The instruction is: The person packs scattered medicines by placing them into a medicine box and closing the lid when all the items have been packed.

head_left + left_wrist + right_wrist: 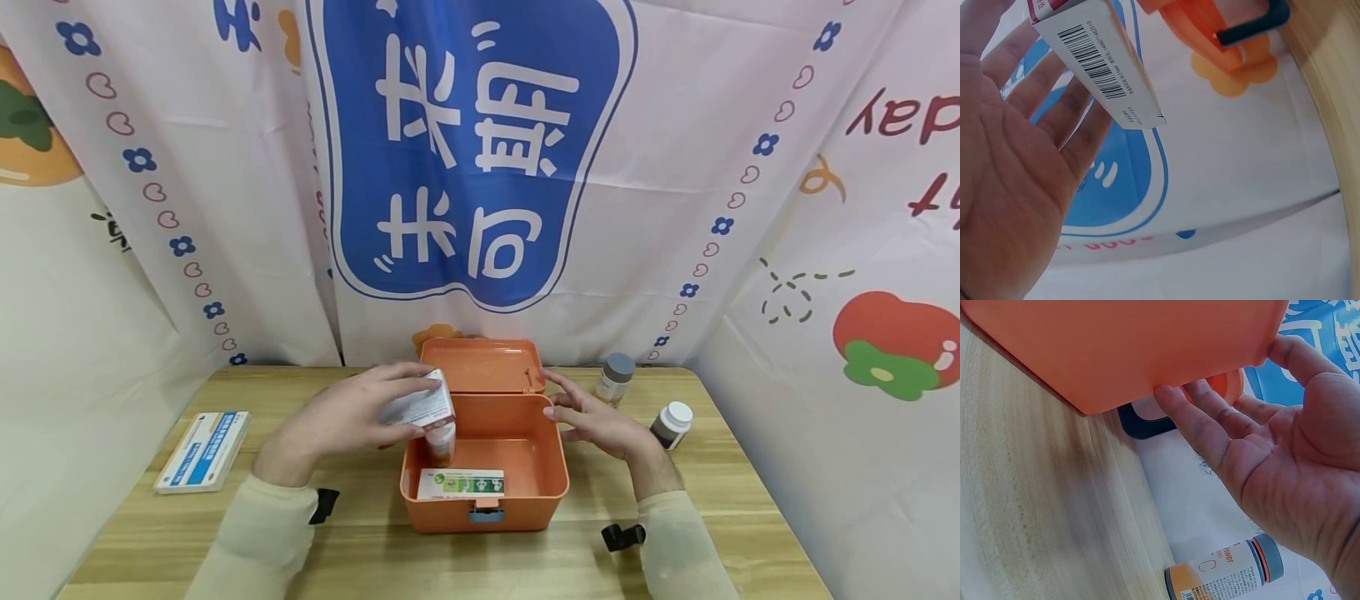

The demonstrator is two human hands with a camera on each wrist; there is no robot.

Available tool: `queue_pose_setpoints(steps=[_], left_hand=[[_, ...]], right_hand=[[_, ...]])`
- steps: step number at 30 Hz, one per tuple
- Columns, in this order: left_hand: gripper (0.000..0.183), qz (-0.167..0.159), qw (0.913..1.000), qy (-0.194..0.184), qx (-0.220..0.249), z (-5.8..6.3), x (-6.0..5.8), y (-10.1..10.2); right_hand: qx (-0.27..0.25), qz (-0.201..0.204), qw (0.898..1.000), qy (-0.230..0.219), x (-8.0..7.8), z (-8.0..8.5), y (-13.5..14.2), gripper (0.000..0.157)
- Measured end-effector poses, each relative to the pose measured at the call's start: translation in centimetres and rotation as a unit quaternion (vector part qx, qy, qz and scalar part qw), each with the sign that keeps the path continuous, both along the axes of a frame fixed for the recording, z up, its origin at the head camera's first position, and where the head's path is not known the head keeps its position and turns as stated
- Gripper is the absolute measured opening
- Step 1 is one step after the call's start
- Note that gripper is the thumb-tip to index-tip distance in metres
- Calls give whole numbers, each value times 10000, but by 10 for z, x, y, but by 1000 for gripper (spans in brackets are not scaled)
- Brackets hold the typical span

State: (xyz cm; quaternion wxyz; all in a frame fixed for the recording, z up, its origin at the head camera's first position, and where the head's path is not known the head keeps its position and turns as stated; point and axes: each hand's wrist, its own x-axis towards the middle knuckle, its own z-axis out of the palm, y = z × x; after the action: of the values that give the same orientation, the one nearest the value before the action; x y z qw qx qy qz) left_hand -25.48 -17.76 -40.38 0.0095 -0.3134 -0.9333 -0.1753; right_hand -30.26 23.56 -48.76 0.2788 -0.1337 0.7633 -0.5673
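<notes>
An orange lidded box point(517, 457) stands on the table with its lid point(480, 367) tipped back. My left hand point(356, 412) grips a small white medicine box point(427, 407) above the left side of the orange box. In the left wrist view, a barcode shows on the medicine box point(1100, 65). Inside the orange box, a white-and-orange bottle point(442, 447) stands at the left, partly hidden under the medicine box. A white-and-green carton point(461, 483) lies along the front wall. My right hand point(600, 423) touches the back right corner with its fingertips, fingers loosely extended point(1285, 456).
Right of the orange box stand a grey-capped bottle point(615, 377) and a dark bottle with a white cap point(672, 423). Blue-and-white medicine boxes point(202, 452) lie at the table's left. A printed curtain point(652, 208) hangs behind the table point(360, 550).
</notes>
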Motion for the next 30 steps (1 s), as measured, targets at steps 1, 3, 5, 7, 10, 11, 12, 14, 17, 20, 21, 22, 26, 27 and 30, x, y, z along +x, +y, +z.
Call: queue_pose_setpoints(steps=[1,3,5,7,10,11,12,14,17,20,21,22,26,27,30], left_hand=[[62,-13,10000,-14,-28,0,1,2],[61,-48,9999,-31,-90,0,2,6],[60,-65,9999,-52,-138,1,3,11],[61,-133,9998,-37,-163,1,3,15],[61,-229,9996,-11,-168,2,4,21],[61,-257,9995,-6,-180,2,5,22],[62,-284,9994,-6,-182,3,5,24],[62,-344,9992,-7,-180,3,6,27],[62,-420,9989,0,-205,4,8,31],[62,-474,9985,15,-261,3,9,34],[62,-488,9984,20,-284,3,9,35],[62,-506,9983,22,-301,3,10,36],[62,-542,9979,2,-346,3,12,40],[62,-559,9978,21,-361,3,12,41],[62,-627,9974,89,-357,3,13,43]], right_hand=[[5,5,10000,-2,0,0,0,77],[5,28,10000,12,0,0,0,77],[-6,46,10000,12,-1,-1,0,77],[-26,69,10000,18,-1,-1,0,76],[-65,108,9999,54,-1,-1,0,76],[-73,111,9999,53,-1,-1,0,76],[-77,114,9999,55,-1,-1,0,76],[-78,106,9999,52,-1,-1,0,76],[-79,80,9999,48,-1,-1,0,76],[-89,78,9999,63,-1,-1,0,76],[-102,92,9999,73,-1,-1,0,76],[-108,96,9999,73,-1,0,0,75],[-122,132,9998,94,-1,-1,0,75],[-114,137,9998,96,-1,0,0,75],[-96,126,9998,86,0,0,-1,75]])
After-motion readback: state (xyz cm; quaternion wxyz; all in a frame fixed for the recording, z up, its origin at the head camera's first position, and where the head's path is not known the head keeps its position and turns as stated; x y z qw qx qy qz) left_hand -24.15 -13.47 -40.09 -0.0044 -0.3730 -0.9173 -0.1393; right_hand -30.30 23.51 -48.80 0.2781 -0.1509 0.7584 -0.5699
